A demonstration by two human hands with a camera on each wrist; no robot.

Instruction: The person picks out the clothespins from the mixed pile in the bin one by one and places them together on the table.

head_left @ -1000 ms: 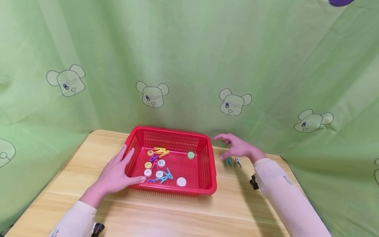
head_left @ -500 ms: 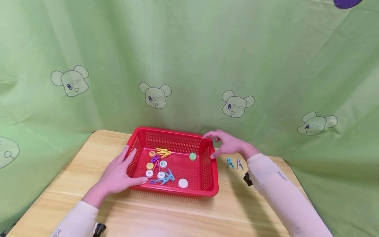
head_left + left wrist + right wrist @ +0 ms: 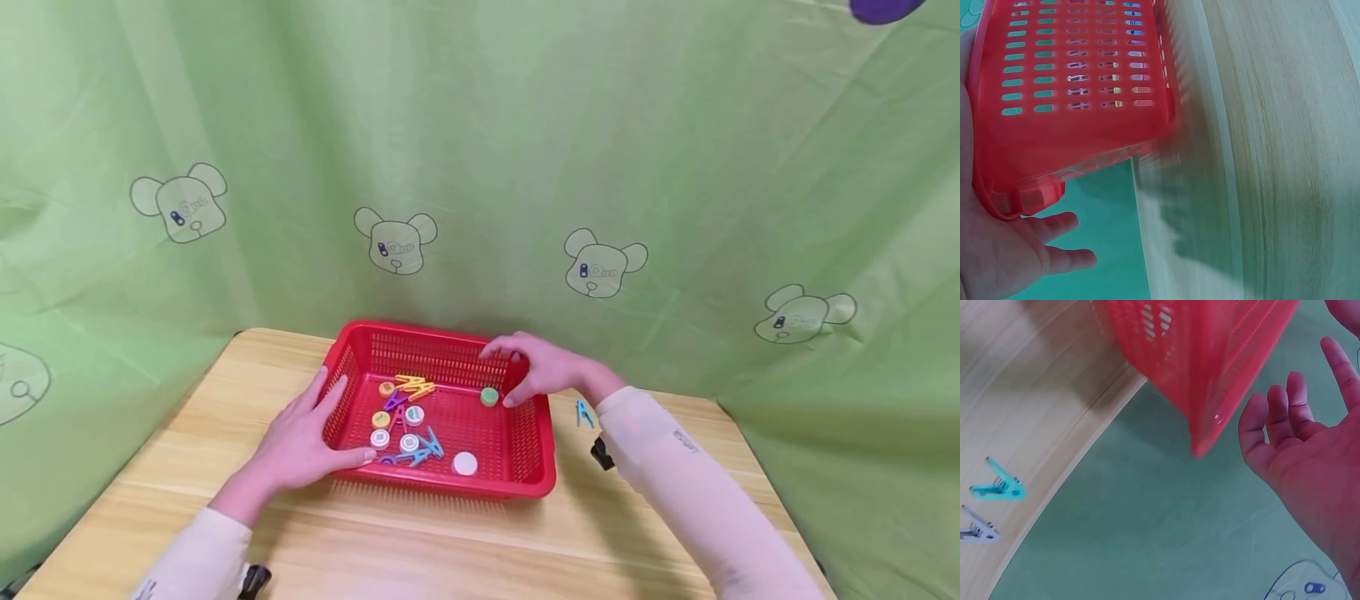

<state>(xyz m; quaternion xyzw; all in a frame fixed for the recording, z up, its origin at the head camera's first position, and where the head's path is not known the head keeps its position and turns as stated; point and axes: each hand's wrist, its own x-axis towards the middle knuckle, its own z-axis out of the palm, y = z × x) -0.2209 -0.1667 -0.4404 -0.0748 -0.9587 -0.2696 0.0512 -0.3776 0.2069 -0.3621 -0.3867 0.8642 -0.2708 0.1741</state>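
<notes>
A red plastic basket (image 3: 450, 488) stands on the table with bottle caps and clothespins in it. My left hand (image 3: 296, 433) rests against its left side, fingers straight, thumb lying over the front rim; the left wrist view shows its palm beside the basket wall. Over the basket's right end is my right hand (image 3: 543, 367), fingers loosely bent and apart, with nothing between them. Its thumb tip is close to a green cap (image 3: 489, 397) in the head view. White caps, such as a plain one (image 3: 465, 464), lie among yellow clothespins (image 3: 422, 391) and blue clothespins (image 3: 431, 443).
Right of the basket a teal clothespin (image 3: 584, 413) lies on the wooden table (image 3: 450, 550). A lavender clothespin (image 3: 980, 530) beside it shows in the right wrist view, covered by my forearm in the head view. A green curtain (image 3: 480, 150) hangs behind the table.
My right hand has moved left, from above the clothespins on the table, across the basket's right rim to over its inside. The left hand has stayed at the basket's left side.
</notes>
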